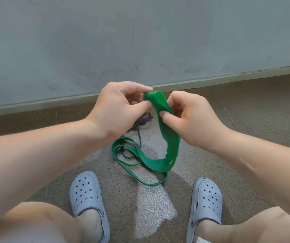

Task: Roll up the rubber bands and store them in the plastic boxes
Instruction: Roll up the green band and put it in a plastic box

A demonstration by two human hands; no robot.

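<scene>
A wide green rubber band [171,142] hangs in front of me, its top end folded over between my two hands. My left hand [118,107] pinches that folded end with thumb and fingers. My right hand [191,118] grips the band just below the fold. The rest of the band droops down and lies in loops on the speckled floor between my feet. A thin black band or cord [140,122] lies on the floor behind it, partly hidden by my left hand. No plastic box is in view.
I am squatting, with a grey clog [88,195] on the left and another grey clog [207,197] on the right. A grey wall [140,41] with a low skirting strip rises just beyond my hands.
</scene>
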